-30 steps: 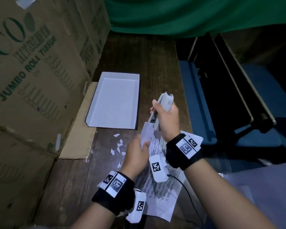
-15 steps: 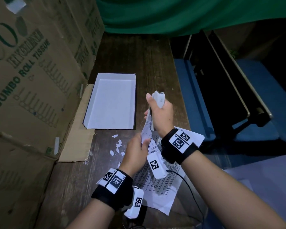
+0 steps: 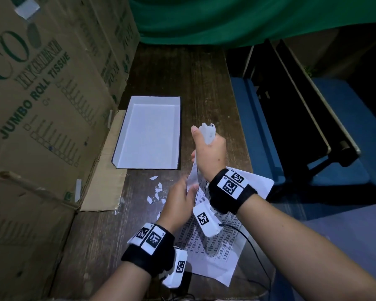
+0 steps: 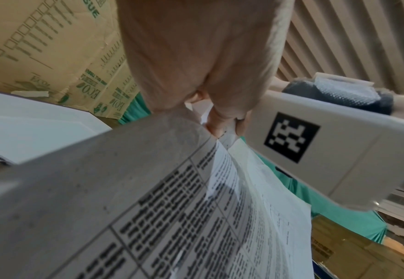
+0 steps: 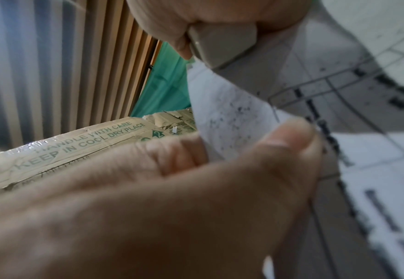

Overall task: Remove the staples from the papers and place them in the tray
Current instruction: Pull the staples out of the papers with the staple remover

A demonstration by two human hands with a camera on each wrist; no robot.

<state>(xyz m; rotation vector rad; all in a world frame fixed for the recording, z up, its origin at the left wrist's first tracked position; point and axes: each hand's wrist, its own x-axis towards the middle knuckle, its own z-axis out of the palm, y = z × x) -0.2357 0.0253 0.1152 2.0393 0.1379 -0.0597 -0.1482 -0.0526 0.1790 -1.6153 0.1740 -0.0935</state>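
A stack of printed papers [image 3: 215, 246] lies on the wooden desk, with its near-left corner pulled up. My left hand [image 3: 188, 186] pinches that raised corner between thumb and fingers [image 4: 219, 124]. My right hand [image 3: 202, 144] grips a pale grey staple remover [image 3: 208, 132], whose front end sits at the top edge of the lifted sheet [image 5: 229, 117]. In the right wrist view the remover [image 5: 222, 45] touches the paper just above my left thumb [image 5: 286, 143]. The white tray [image 3: 150, 137] lies beyond the hands, to their left. No staple is visible.
Torn paper scraps [image 3: 157, 192] lie on the desk [image 3: 100, 246] between the tray and my left hand. Large cardboard boxes [image 3: 41, 105] wall off the left side. The desk's right edge drops to blue seats [image 3: 258, 131]. A black cable [image 3: 254, 253] runs from the right wrist.
The right hand with the remover has turned a little and come slightly nearer the left hand. The left hand keeps its pinch on the paper corner.
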